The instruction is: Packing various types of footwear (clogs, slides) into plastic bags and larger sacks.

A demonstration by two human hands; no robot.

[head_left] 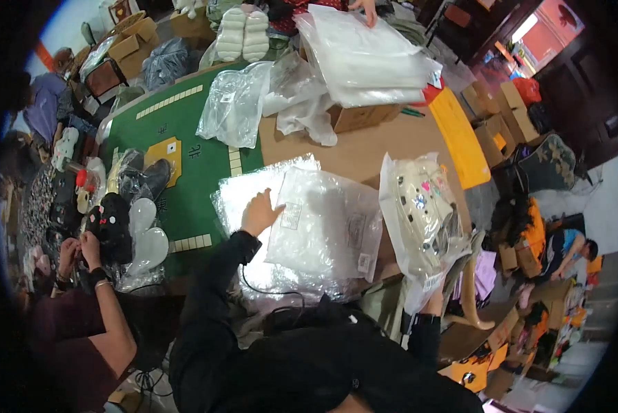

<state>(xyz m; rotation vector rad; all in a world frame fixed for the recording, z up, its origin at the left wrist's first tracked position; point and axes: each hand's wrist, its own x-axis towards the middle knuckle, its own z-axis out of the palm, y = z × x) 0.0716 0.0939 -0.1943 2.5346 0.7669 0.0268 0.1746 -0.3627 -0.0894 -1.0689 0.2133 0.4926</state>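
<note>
My left hand [259,213] lies with fingers spread on the left edge of a stack of clear plastic bags [316,227], and holds nothing. The top bag carries small printed labels. On the right, a clear plastic bag of cream clogs [422,199] with colourful charms stands tilted at the table's edge. My right hand [433,303] grips its lower end, with the fingers partly hidden behind the plastic.
Black shoes [156,177] and white soles [149,234] lie on the green mat [198,182]. Left of me, a co-worker's hands [80,252] work at a black clog [109,227]. Across the table, another person's hand [367,10] touches piled bags [364,58] above a cardboard box [364,117].
</note>
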